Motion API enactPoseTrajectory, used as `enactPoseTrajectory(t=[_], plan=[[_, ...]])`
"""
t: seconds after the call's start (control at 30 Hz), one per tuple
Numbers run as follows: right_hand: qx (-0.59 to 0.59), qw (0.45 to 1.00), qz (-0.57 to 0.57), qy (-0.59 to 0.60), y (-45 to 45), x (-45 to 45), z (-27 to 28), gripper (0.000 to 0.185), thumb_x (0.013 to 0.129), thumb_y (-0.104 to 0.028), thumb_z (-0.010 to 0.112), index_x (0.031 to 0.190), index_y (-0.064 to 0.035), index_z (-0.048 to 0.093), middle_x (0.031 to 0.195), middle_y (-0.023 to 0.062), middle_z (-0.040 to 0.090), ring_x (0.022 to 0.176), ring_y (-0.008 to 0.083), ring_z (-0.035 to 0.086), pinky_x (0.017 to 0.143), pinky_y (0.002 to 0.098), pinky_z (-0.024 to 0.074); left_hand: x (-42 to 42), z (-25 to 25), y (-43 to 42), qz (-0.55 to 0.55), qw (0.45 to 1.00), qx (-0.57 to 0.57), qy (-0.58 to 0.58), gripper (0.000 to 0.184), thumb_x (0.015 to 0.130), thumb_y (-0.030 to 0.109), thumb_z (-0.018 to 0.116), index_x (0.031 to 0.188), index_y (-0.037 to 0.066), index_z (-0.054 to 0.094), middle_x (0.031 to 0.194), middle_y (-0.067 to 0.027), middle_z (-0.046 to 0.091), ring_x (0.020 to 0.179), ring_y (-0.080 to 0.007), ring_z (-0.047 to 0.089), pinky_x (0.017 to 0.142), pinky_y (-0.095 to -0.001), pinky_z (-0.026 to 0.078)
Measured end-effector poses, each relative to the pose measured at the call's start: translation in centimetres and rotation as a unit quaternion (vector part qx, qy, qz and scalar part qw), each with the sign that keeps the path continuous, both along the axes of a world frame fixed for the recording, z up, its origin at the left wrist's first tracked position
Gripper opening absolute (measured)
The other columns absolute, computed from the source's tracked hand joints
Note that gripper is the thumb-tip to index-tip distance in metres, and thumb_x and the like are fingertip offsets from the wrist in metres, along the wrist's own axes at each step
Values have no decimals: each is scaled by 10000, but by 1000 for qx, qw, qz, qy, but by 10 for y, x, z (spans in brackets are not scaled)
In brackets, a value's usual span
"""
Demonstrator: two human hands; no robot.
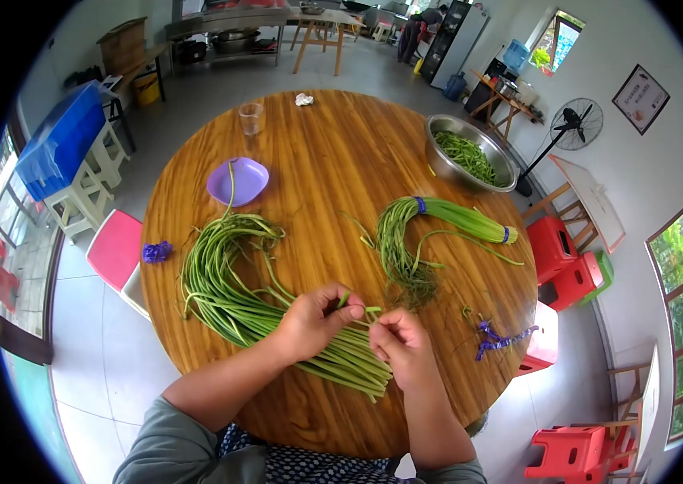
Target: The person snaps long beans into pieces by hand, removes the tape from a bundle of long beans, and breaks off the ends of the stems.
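Note:
Near the table's front, my left hand (321, 321) is closed on a green stem, thumb against fingers. Close to its right, my right hand (400, 343) pinches a green stem piece too. Both are above the cut ends of a large loose pile of long green stems (236, 310), which curves away to the left. To the right lies a bundle of green stems (462, 216) tied with purple bands, its thin curled tips (411, 282) hanging toward me. A steel bowl (499, 161) at the back right holds short green pieces.
On the round wooden table (341, 161) are a purple dish (248, 184) with one stem across it, a clear cup (252, 119), crumpled white paper (303, 99) and purple ties (156, 252) (503, 339). Stools stand around. A person (418, 34) is far back.

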State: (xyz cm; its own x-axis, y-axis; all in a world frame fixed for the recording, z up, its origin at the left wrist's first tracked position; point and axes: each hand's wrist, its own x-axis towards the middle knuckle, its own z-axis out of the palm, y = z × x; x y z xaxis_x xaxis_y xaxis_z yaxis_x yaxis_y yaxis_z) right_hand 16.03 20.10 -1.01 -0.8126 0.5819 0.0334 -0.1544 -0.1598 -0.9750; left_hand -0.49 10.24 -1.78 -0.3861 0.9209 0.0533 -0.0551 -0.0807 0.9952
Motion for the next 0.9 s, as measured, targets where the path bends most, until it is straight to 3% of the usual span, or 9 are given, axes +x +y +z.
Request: enactPoseTrajectory(t=[0.17, 0.2, 0.27, 0.37, 0.53, 0.6, 0.7, 0.83, 0.9], plan=[[-10, 998, -61, 18, 30, 31, 27, 75, 993, -101, 589, 973, -30, 608, 790, 60, 609, 627, 86, 468, 560, 235, 364, -12, 13, -3, 110, 994, -5, 27, 135, 951, 139, 684, 1008, 34, 622, 747, 67, 504, 653, -32, 428, 587, -202, 372], [148, 967, -199, -59, 42, 36, 24, 94, 988, -109, 598, 953, -24, 616, 763, 61, 594, 641, 99, 473, 571, 253, 376, -13, 14, -3, 109, 994, -3, 23, 128, 952, 133, 682, 1004, 37, 617, 744, 72, 493, 654, -25, 421, 584, -198, 364], [484, 764, -382, -190, 61, 51, 29, 91, 940, -105, 656, 916, -20, 635, 808, 74, 545, 667, 142, 473, 610, 300, 409, -12, 13, -1, 106, 994, 16, 5, 114, 951, 121, 681, 990, 47, 604, 741, 81, 481, 654, -18, 408, 580, -194, 350], [493, 663, -534, -181, 81, 68, 18, 140, 890, -82, 714, 1020, -46, 677, 839, 29, 514, 599, 86, 437, 534, 247, 368, -11, -1, 2, 104, 992, 23, 60, 105, 943, 104, 684, 965, 38, 605, 735, 65, 487, 655, -32, 414, 590, -208, 366], [460, 666, -573, -127, 76, 60, 15, 306, 880, -73, 718, 1161, -29, 606, 860, 19, 521, 635, 69, 438, 543, 227, 363, -2, 6, -1, 93, 988, 39, 121, 111, 926, 105, 703, 949, 33, 622, 743, 31, 515, 670, -57, 444, 606, -234, 403], [186, 920, -346, -11, 59, 41, 8, 281, 909, -137, 711, 1157, -46, 615, 982, 27, 560, 761, 77, 484, 628, 232, 401, 0, 19, -6, 66, 986, 30, 152, 118, 906, 109, 723, 947, 35, 641, 779, -17, 572, 685, -98, 505, 617, -266, 434], [136, 987, -81, -26, 9, 9, 21, 220, 942, -171, 685, 1118, -52, 627, 968, 15, 594, 785, 66, 495, 635, 221, 393, 5, 8, -4, 33, 982, 72, 169, 115, 900, 91, 727, 956, 46, 637, 825, -13, 562, 729, -94, 504, 641, -258, 417], [-139, 984, -69, 83, 3, 0, -9, 84, 975, -154, 627, 987, -73, 612, 958, 28, 577, 752, 100, 478, 642, 246, 389, 5, 22, -11, -29, 980, 57, 190, 80, 931, 82, 682, 988, 33, 654, 844, -60, 579, 779, -137, 561, 703, -276, 463], [-271, 943, -63, 183, 17, -1, -5, 102, 989, -182, 597, 965, -83, 607, 1003, 53, 571, 740, 135, 470, 665, 282, 405, 5, 12, -5, -7, 984, 113, 140, 93, 930, 63, 657, 1011, 20, 647, 886, -134, 600, 802, -255, 607, 700, -358, 489]])
